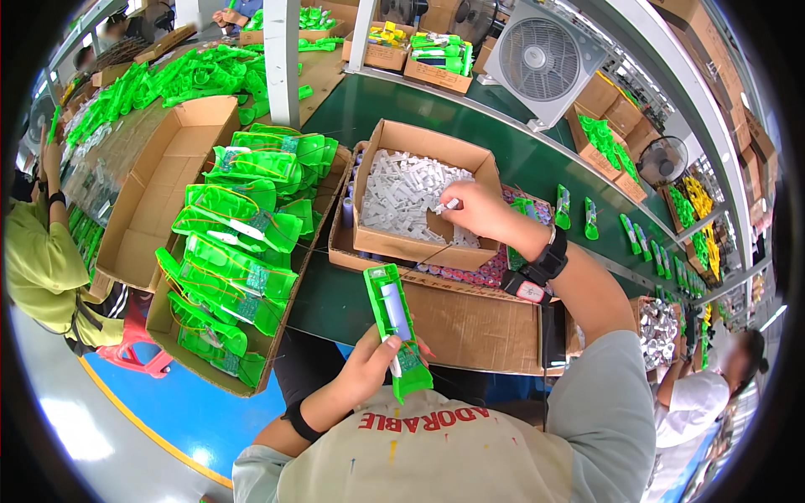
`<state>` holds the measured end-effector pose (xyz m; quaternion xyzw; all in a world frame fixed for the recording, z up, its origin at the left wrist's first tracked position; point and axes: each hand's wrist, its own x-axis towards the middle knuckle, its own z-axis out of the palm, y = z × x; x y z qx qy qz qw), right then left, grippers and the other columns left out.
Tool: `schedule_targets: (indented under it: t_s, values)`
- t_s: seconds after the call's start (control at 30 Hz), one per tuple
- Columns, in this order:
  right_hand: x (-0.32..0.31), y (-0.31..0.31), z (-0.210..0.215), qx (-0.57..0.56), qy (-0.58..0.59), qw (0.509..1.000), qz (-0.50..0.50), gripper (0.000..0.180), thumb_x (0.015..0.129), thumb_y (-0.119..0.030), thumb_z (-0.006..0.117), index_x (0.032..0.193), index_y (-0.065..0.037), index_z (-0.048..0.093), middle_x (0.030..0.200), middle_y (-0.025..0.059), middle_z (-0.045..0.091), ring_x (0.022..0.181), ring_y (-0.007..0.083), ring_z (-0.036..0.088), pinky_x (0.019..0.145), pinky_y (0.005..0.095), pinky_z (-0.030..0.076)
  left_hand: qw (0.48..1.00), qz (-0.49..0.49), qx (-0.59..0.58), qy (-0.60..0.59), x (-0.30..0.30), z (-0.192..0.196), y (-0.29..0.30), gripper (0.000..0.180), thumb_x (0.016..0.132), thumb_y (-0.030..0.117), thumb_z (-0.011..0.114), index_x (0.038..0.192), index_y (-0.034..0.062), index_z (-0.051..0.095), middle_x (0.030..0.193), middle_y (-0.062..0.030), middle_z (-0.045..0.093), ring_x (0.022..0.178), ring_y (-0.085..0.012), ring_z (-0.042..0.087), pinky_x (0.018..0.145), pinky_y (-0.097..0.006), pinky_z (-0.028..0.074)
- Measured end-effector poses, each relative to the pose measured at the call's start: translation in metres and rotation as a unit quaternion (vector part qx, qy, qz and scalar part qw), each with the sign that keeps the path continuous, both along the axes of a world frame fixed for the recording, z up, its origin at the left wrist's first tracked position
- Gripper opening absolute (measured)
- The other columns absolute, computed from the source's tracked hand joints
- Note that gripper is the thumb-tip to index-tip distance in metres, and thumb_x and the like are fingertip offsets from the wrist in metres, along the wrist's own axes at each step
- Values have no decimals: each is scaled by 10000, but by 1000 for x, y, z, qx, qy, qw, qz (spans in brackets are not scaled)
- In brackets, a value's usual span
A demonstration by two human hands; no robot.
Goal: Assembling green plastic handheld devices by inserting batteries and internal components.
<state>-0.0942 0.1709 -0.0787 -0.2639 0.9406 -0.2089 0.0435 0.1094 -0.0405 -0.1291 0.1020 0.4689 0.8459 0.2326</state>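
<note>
My left hand (374, 359) is closed around a green plastic housing (380, 289) in front of my chest. A pale cylindrical cell (395, 311) lies in its hollow, with a green circuit board below it, partly behind my thumb. Over the open cardboard box (425, 245) ahead, my right hand (476, 210) pinches a small white plastic part (451, 204). Many like parts (402, 189) fill that box. It stands on a wider, lower carton (342, 251) holding rows of cylindrical cells.
To the left, a carton (277, 356) is heaped with wired green housings (239, 251), beside another cardboard box (168, 184). Green housings (563, 207) stand in a line along the dark green bench (524, 159). People work at the left and right (700, 398). A fan (539, 57) stands behind.
</note>
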Motion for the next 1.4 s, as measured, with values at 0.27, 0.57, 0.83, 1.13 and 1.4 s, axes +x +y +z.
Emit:
schedule_targets:
  t_s: [0.27,0.57,0.83,1.13,1.4]
  values:
    - [15,-8,20,-237,-125,963,7,129,797,-85,607,904,-19,577,929,30,580,810,108,552,709,241,440,998,26,63,-12,-1,-1,-1,445,849,330,472,1134,12,347,889,-161,545,797,-243,574,699,-353,489]
    - [61,-38,26,-284,-160,945,18,147,801,-124,609,862,8,586,737,-2,572,705,55,503,628,228,428,963,190,129,-140,-28,43,19,291,834,192,527,1039,-5,466,897,-107,554,788,-190,568,659,-332,505]
    - [45,-21,26,-335,-42,941,-20,149,773,-126,624,881,-29,593,864,32,598,692,90,508,629,250,427,954,193,150,-174,-33,32,22,279,808,153,556,1031,35,438,938,-86,523,789,-181,552,675,-345,504]
    - [113,-38,39,-136,145,961,193,135,727,-81,626,849,-50,580,807,55,564,716,246,568,578,335,463,961,252,108,-39,-32,31,28,228,808,89,568,997,16,463,927,-82,539,830,-159,551,731,-294,474]
    - [120,-36,31,-198,95,957,189,115,757,-87,615,856,-38,580,814,70,567,712,244,571,588,332,463,951,290,94,-48,-26,37,31,182,792,12,561,947,17,466,894,-67,544,805,-151,560,743,-289,470]
